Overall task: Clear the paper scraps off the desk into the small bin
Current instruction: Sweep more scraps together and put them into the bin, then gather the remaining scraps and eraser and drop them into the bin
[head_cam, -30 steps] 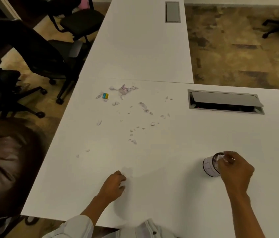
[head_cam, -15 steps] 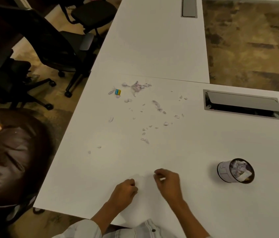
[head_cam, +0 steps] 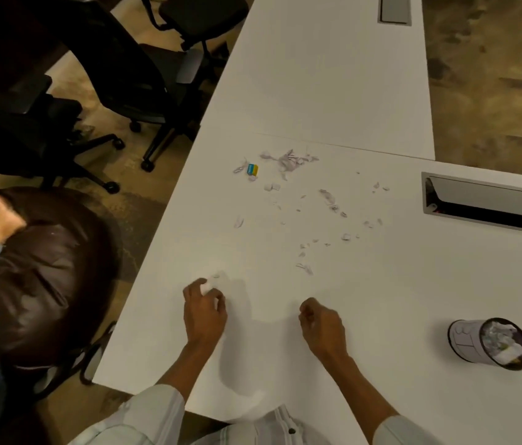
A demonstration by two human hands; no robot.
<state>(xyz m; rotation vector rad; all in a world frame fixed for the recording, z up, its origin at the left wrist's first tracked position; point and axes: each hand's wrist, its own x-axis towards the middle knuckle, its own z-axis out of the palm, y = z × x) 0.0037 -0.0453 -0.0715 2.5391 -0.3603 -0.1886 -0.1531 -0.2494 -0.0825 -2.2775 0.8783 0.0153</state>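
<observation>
Several small paper scraps (head_cam: pixel 327 203) lie scattered over the white desk (head_cam: pixel 381 284), thickest in a crumpled cluster (head_cam: pixel 290 160) at the far side. The small round bin (head_cam: pixel 490 343) stands at the right, holding crumpled paper. My left hand (head_cam: pixel 203 308) rests on the desk near the left edge, its fingertips pinching a small white scrap (head_cam: pixel 210 285); another tiny scrap (head_cam: pixel 215 275) lies just beyond it. My right hand (head_cam: pixel 320 326) hovers over bare desk with fingers curled in; whether it holds anything is hidden.
A small blue-and-yellow eraser-like block (head_cam: pixel 252 169) lies among the far scraps. An open cable hatch (head_cam: pixel 490 203) is set in the desk at right. Another person in a brown chair (head_cam: pixel 48 271) sits at left. Black office chairs (head_cam: pixel 99 78) stand beyond the desk's left edge.
My right hand left the bin and came back to the middle of the desk. My left hand reached forward and left to the scraps near the desk edge and closed its fingertips on one.
</observation>
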